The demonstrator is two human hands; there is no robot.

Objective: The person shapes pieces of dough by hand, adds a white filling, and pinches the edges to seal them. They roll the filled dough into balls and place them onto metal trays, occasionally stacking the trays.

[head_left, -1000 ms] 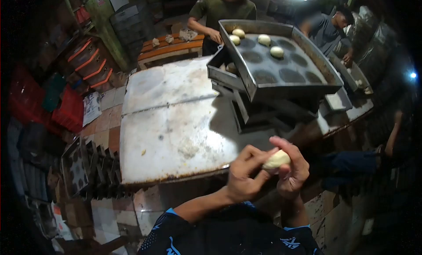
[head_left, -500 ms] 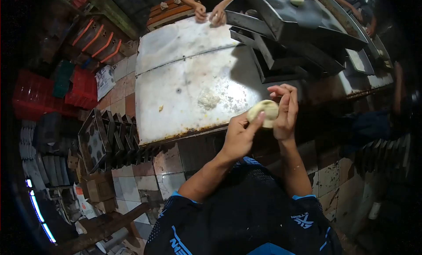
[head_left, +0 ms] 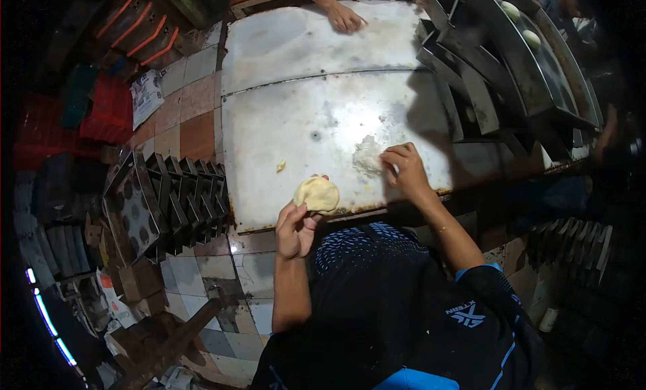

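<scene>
A pale yellow, flattened round of dough (head_left: 317,194) rests in my left hand (head_left: 295,232), with the thumb on its near edge and the fingers beneath, partly hidden. This hand is just above the table's near edge. My right hand (head_left: 409,173) is at the right side of a loose white crumbly heap (head_left: 367,156). Its fingers are bent and somewhat apart, their tips at the heap's edge; I see nothing held in them. A small yellow dough scrap (head_left: 280,166) lies on the white tabletop (head_left: 269,127), left of the heap.
Dark metal trays (head_left: 481,87) are stacked at the table's right, the upper one bearing pale dough rounds (head_left: 531,39). Another person's hand (head_left: 345,18) is at the far edge. More stacked trays (head_left: 182,201) stand left of the table, with red crates (head_left: 108,111) beyond.
My hands have parted. The left moved left with the dough; the right let go of it and went to the white heap. The view shifted, and the other person's hands moved apart.
</scene>
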